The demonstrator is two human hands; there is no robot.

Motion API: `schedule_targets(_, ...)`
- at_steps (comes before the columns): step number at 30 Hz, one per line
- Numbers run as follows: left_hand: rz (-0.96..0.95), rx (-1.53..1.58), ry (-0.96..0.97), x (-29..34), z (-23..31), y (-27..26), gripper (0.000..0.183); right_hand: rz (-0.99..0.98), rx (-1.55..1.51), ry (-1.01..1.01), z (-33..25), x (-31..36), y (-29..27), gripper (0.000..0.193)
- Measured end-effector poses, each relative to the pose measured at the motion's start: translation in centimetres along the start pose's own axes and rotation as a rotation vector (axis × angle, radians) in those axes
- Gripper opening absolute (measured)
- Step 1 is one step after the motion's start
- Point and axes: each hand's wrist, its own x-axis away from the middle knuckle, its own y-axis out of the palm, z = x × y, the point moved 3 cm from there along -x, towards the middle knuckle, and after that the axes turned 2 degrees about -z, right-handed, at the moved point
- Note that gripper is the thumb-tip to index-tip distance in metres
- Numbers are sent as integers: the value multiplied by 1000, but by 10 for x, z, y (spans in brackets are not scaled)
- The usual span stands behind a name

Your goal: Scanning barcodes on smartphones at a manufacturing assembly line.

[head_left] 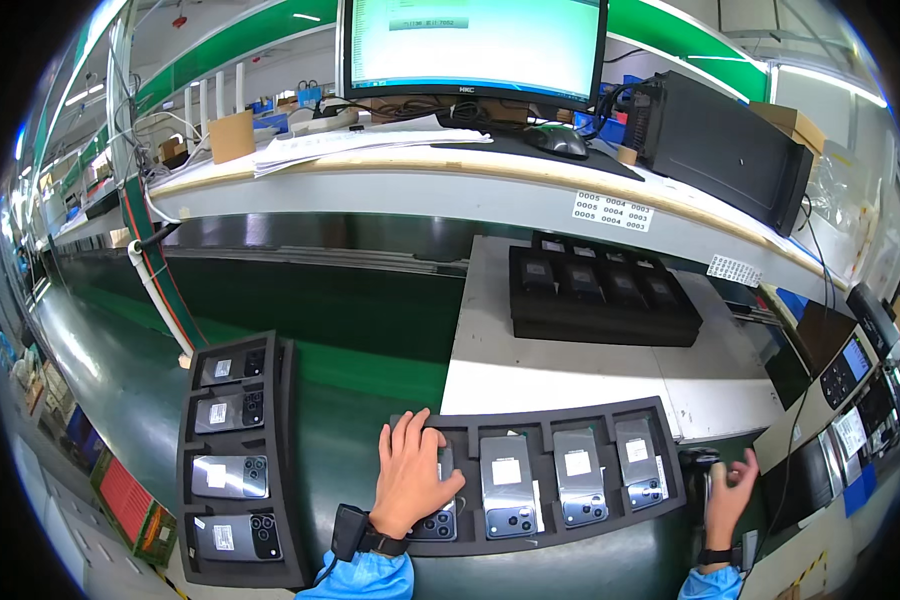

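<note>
A long black foam tray (546, 465) lies in front of me, with grey smartphones in its slots, backs up and camera ends toward me. My left hand (411, 480) rests over the leftmost phone (436, 526), fingers stretched and apart, covering most of it. The phones beside it, such as the second phone (508, 492) and the third phone (578, 468), carry white labels. At the tray's right end my right hand (730, 496) is raised with thumb and fingers apart. Beside it sits a dark device (698, 460), partly hidden, its kind unclear.
Another foam tray (292, 440) of labelled phones stands at left. Stacked black trays (602, 322) sit on a white board (560, 375) farther back. Above is a shelf (370, 200) with a monitor (475, 50), mouse (557, 141) and black computer case (725, 145). Equipment (850, 370) and cables crowd the right.
</note>
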Motion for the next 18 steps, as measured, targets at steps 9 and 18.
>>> schedule_targets(9,14,3,-39,0,1,-5,73,316,-654,497,116,-177,-121,69)
schedule_targets(18,178,451,-78,-1,-11,-13,79,335,-387,346,133,-214,-157,45)
